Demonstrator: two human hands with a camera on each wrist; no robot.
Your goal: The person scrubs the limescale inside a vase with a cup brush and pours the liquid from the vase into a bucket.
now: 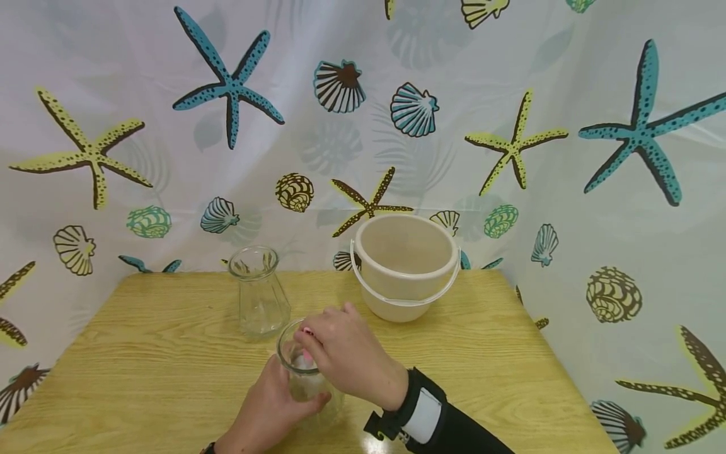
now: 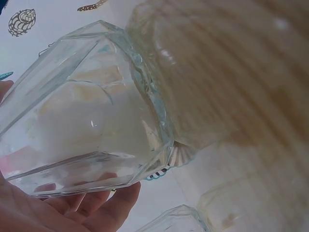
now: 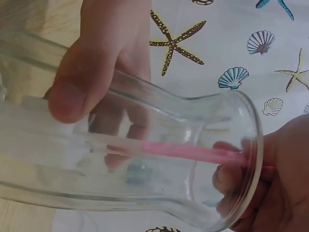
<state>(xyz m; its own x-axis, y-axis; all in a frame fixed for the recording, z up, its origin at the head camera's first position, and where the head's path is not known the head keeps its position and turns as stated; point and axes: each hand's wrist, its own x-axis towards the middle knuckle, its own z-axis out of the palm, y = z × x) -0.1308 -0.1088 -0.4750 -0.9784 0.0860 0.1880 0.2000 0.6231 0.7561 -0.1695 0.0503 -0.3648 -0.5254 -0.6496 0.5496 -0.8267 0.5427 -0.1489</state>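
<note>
My left hand (image 1: 272,400) grips a clear glass vase (image 1: 334,407) round its body, thumb on the near side and fingers behind. The vase has a flared round rim and faceted lower sides. At its mouth, my right hand (image 1: 351,359) holds the pink handle of a bottle brush (image 3: 193,152), its fingertips reaching inside the rim. The brush's white head (image 3: 43,140) is down inside the vase, blurred through the glass. A similar glass vase (image 1: 262,309) stands upright on the table just behind the held one.
A cream bucket (image 1: 397,287) with a white handle stands at the back of the wooden table (image 1: 164,353), right of the vases. Behind and to the right hangs a white curtain (image 1: 363,145) printed with starfish and shells. A black band with a device circles my right wrist.
</note>
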